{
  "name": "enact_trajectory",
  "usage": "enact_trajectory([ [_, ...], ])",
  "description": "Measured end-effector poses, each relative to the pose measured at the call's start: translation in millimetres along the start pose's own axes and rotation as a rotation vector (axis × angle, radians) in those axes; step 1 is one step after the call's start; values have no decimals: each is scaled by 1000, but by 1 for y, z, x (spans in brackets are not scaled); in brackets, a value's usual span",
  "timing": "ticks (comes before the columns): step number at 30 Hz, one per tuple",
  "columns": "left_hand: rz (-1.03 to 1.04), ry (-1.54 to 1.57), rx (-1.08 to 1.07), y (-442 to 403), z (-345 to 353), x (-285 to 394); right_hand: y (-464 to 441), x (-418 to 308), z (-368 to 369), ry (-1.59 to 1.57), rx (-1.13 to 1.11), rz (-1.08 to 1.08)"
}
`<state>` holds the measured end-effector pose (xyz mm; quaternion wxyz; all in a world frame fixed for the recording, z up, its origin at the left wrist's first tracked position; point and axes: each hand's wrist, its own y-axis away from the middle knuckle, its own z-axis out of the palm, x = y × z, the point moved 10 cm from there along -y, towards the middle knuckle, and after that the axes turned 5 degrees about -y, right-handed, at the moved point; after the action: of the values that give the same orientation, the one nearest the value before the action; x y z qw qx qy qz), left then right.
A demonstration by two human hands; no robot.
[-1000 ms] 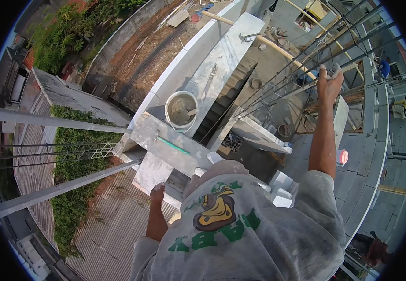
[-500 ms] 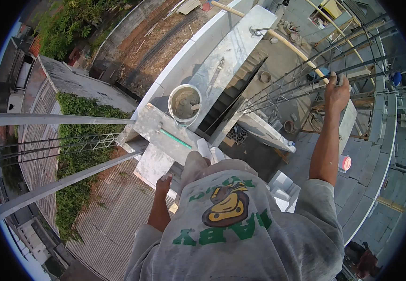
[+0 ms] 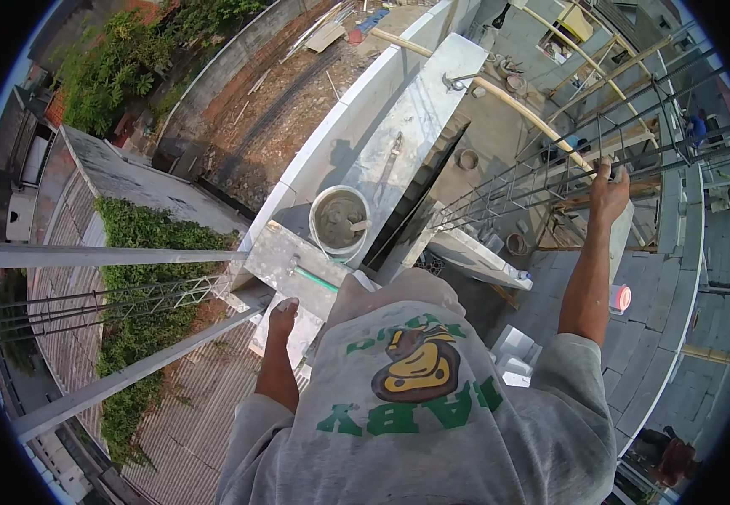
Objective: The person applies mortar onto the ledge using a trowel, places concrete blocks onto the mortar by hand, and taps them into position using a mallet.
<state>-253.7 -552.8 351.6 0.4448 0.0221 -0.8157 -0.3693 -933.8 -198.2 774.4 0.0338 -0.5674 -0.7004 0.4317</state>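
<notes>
My right hand (image 3: pixel 609 195) is closed round a steel bar of the long rebar cage (image 3: pixel 542 171), out to the right. My left hand (image 3: pixel 282 317) is low at the left, over a pale slab (image 3: pixel 293 335); its fingers are mostly hidden, so I cannot make out a grip. Ahead of it, a green-handled tool (image 3: pixel 315 279) lies on a dusty board (image 3: pixel 277 254). A white bucket (image 3: pixel 340 223) of grey mortar stands beside that board, with a light handle sticking out of it. Farther along the plank (image 3: pixel 420 109) lie a trowel-like tool (image 3: pixel 395 147) and a hammer (image 3: pixel 458 82).
A wooden pole (image 3: pixel 525 114) crosses toward my right hand. Below the plank is a deep drop with a stair opening (image 3: pixel 411 206) and a floor holding mortar pans (image 3: pixel 467 160). White block wall (image 3: pixel 298 164) curves at left; concrete posts (image 3: pixel 112 255) project left over a corrugated roof (image 3: pixel 205 404).
My left hand has moved forward a little, away from my leg. My right hand keeps its hold on the bar. The whole view has shifted slightly.
</notes>
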Motion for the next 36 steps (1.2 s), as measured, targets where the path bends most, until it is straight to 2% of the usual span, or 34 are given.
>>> enact_trajectory([
  [2,13,-46,-21,-20,-17,-3,6,0,-1,4,23,-9],
  [3,-26,-84,36,-22,-28,0,9,-2,-3,5,23,16],
  [7,-27,-3,26,-28,-38,16,8,5,-4,87,90,73],
  [11,-62,-29,-12,-53,-29,0,11,4,-3,102,156,81],
  [14,-95,-65,-63,-73,-10,15,12,24,2,106,255,59],
  [15,-93,-70,-74,-74,-2,37,16,20,-1,111,344,-28],
  [17,-93,-34,-131,-101,8,56,18,14,-3,85,328,4],
  [19,-68,-152,-162,-131,16,99,21,2,-6,63,352,-30],
  [21,-12,-246,-205,-173,29,147,26,18,-3,117,309,23],
  [22,22,-264,-206,-185,40,188,28,23,-2,145,288,55],
  [24,86,-298,-209,-208,67,270,32,-3,-10,-13,386,-42],
  [27,247,-524,-336,-294,105,339,37,-8,-11,-115,353,175],
  [30,389,-653,-389,-343,163,445,44,-1,-8,-108,343,316],
  [34,341,-486,-404,-354,240,562,51,-1,-3,-84,352,436],
  [36,508,-515,-432,-358,277,594,48,-3,-1,-66,362,425],
])
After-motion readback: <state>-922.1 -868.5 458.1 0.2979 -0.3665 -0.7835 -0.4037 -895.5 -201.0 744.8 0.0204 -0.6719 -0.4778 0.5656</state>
